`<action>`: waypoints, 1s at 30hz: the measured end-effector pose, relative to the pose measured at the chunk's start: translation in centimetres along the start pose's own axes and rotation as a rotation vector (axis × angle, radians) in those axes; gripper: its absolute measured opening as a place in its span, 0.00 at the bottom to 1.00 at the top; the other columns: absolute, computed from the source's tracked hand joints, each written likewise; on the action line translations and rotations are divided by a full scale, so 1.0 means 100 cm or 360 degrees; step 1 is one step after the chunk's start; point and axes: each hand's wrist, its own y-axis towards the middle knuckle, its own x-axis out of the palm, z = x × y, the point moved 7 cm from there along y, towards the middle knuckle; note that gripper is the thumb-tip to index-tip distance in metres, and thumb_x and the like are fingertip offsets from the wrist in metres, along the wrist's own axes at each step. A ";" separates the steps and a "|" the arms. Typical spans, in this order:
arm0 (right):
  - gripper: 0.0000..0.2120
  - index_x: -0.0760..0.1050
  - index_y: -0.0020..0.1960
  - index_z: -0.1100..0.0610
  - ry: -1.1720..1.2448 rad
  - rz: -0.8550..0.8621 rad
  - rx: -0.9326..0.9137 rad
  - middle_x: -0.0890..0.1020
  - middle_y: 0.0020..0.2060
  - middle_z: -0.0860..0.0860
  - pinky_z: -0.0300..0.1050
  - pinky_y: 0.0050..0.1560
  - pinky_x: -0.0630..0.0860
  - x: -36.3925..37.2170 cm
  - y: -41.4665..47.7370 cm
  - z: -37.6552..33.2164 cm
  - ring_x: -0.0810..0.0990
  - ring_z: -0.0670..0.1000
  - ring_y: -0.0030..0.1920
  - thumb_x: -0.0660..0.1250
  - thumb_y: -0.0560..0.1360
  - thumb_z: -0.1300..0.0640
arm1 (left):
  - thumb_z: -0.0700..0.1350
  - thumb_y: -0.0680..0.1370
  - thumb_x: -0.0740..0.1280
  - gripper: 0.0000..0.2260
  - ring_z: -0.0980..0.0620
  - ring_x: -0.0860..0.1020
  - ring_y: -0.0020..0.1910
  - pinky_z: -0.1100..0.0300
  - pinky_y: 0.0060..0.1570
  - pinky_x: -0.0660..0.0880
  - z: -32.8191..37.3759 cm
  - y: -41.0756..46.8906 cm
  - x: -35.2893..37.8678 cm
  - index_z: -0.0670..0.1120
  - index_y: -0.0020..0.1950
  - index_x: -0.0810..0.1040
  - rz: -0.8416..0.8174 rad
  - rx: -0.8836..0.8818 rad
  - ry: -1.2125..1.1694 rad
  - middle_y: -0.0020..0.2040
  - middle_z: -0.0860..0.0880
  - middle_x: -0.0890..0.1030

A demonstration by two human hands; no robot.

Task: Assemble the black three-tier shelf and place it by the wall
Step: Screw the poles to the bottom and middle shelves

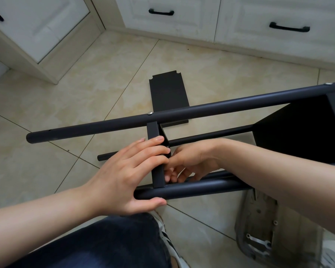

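The half-built black shelf lies on its side across the tiled floor, its long round poles [182,111] running left to right. One black panel [302,132] is fixed at the right end. A middle panel [157,157] stands edge-on between the poles. My left hand [128,176] grips this middle panel's edge, thumb under the near pole [191,190]. My right hand [190,161] reaches in behind the panel, fingers curled and pinching at a small fastener there; what it holds is hidden. A loose black panel [167,91] lies flat on the floor beyond.
White cabinets with black handles [289,28] line the far side and left. A grey plastic piece with screw holes [259,225] lies on the floor at the lower right. My knee in dark jeans [104,244] and a shoe are at the bottom.
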 end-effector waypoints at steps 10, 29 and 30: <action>0.08 0.81 0.43 0.54 -0.0036 -0.0016 -0.0041 0.82 0.38 0.49 0.43 0.46 0.76 0.002 -0.002 -0.002 0.80 0.47 0.38 0.66 0.78 0.54 | 0.64 0.74 0.70 0.31 0.48 0.63 0.79 0.48 0.76 0.63 0.000 0.000 0.000 0.42 0.66 0.79 0.0004 0.0004 0.0003 0.71 0.47 0.76; 0.09 0.81 0.41 0.53 -0.0026 -0.0054 -0.0141 0.81 0.39 0.50 0.45 0.49 0.75 0.005 -0.005 -0.006 0.78 0.48 0.41 0.67 0.79 0.60 | 0.64 0.74 0.71 0.30 0.48 0.63 0.79 0.47 0.76 0.64 0.000 0.001 -0.001 0.42 0.66 0.79 -0.0020 0.0002 0.0003 0.71 0.46 0.76; 0.10 0.81 0.41 0.53 -0.0052 -0.0037 -0.0133 0.81 0.38 0.50 0.44 0.48 0.75 0.005 -0.004 -0.006 0.79 0.48 0.40 0.67 0.79 0.60 | 0.64 0.74 0.71 0.30 0.48 0.63 0.79 0.47 0.76 0.63 0.000 0.000 -0.001 0.42 0.66 0.79 -0.0019 0.0004 0.0002 0.71 0.46 0.76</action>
